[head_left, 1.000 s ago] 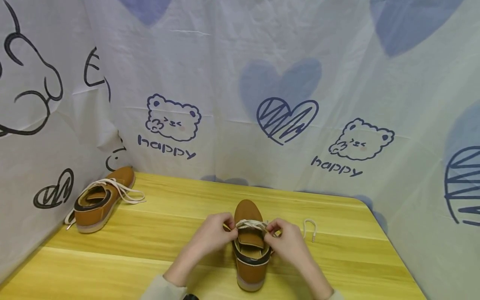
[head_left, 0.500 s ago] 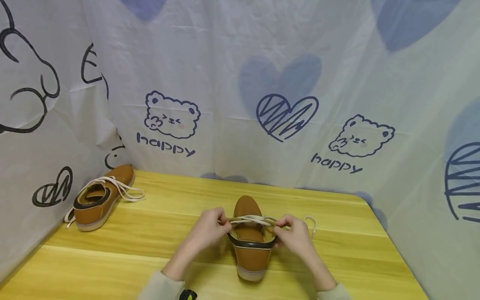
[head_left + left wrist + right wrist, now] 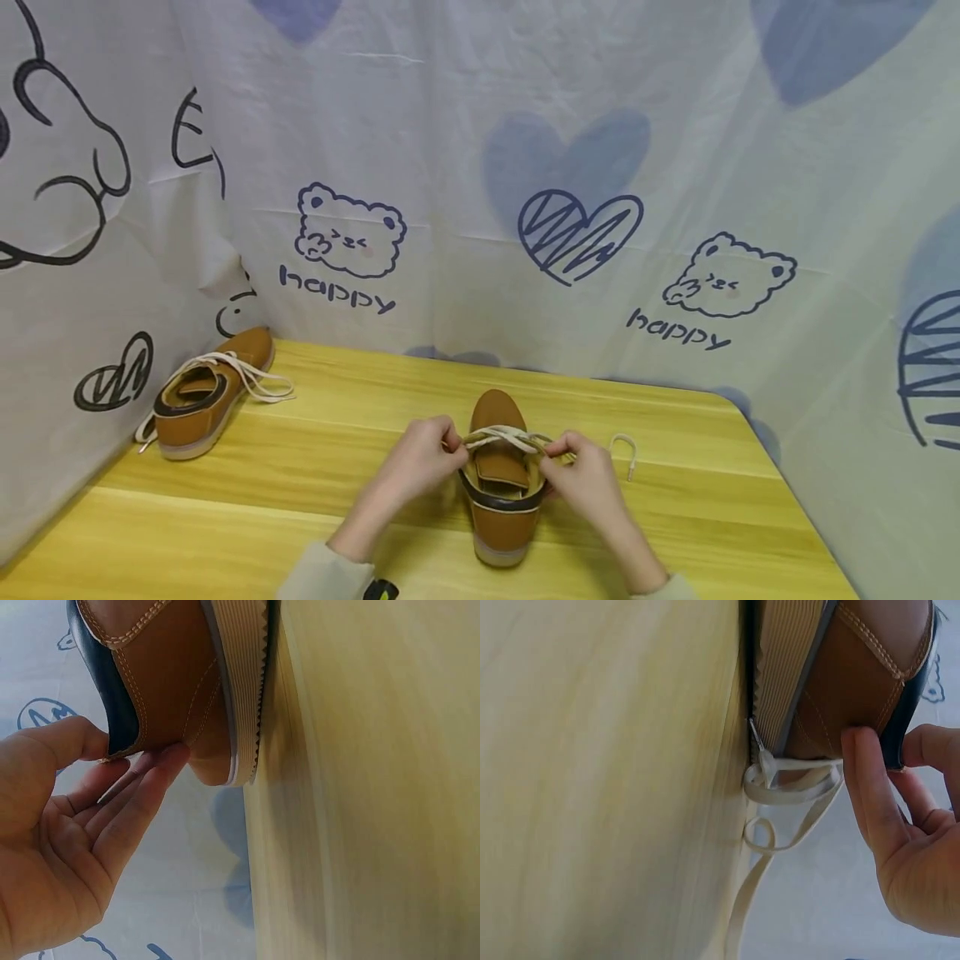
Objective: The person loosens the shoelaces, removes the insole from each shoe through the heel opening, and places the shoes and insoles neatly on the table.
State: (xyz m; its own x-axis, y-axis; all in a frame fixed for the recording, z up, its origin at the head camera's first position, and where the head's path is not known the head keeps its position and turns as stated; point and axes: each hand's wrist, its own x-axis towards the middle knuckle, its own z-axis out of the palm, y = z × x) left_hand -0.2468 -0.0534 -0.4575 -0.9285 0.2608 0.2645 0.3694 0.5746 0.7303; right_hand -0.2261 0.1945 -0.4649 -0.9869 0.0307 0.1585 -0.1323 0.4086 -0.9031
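A brown shoe (image 3: 504,533) with a dark collar stands on the table, heel towards me, toe pointing away. White laces (image 3: 502,435) cross over its tongue. At its left side my left hand (image 3: 416,467) pinches the upper corner of the shoe's flap between thumb and index finger; in the left wrist view the other fingertips touch the brown side (image 3: 172,675). My right hand (image 3: 592,483) pinches the opposite flap corner the same way, fingers against the side (image 3: 855,682). A loose lace end (image 3: 787,796) hangs and curls beside the sole in the right wrist view.
Another brown shoe (image 3: 180,429) with loose white laces stands at the far left, against the cloth wall. A curled lace end (image 3: 628,454) lies on the wooden table (image 3: 337,500) to the right. Printed cloth (image 3: 465,333) encloses the back and sides.
Both hands have moved apart from a second ago, pulling the shoe's flaps wider. Since half a second ago they have come slightly closer together, and the tongue shows more.
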